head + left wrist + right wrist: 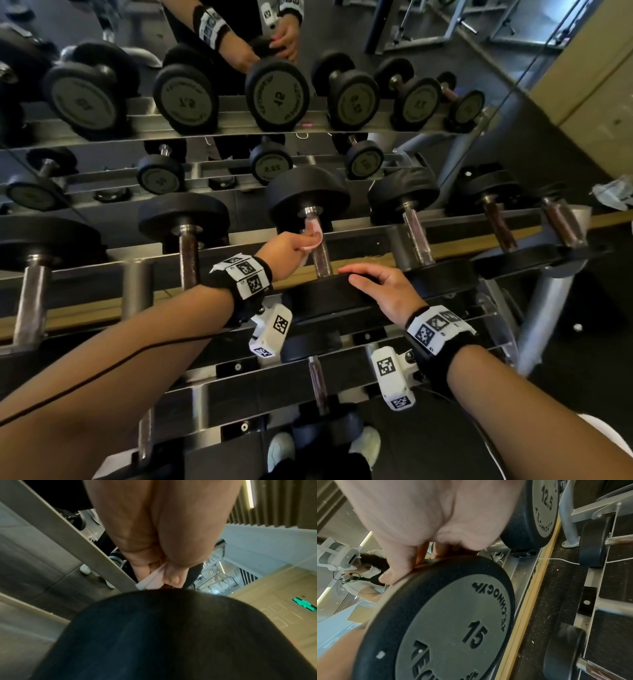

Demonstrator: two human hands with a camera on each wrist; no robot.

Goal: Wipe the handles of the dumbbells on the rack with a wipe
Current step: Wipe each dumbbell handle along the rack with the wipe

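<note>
On the rack's top tier [373,255] lies a black dumbbell with a steel handle [322,260]. My left hand [306,240] grips a pale pink wipe [314,235] wrapped round the far end of that handle, just below the far head [308,195]. The left wrist view shows the same fingers [142,568] pinching the wipe [154,580] above the dark near head [171,635]. Over the rim of that near head [325,298], marked 15 [453,622], my right hand [356,275] rests with its fingers [393,572] laid flat.
Neighbouring dumbbells [186,240] [414,236] lie close on both sides; one is marked 12.5 [544,507]. A lower tier holds another dumbbell [317,383]. A mirror [274,92] behind the rack reflects weights and hands. Crumpled plastic [613,195] lies at the far right.
</note>
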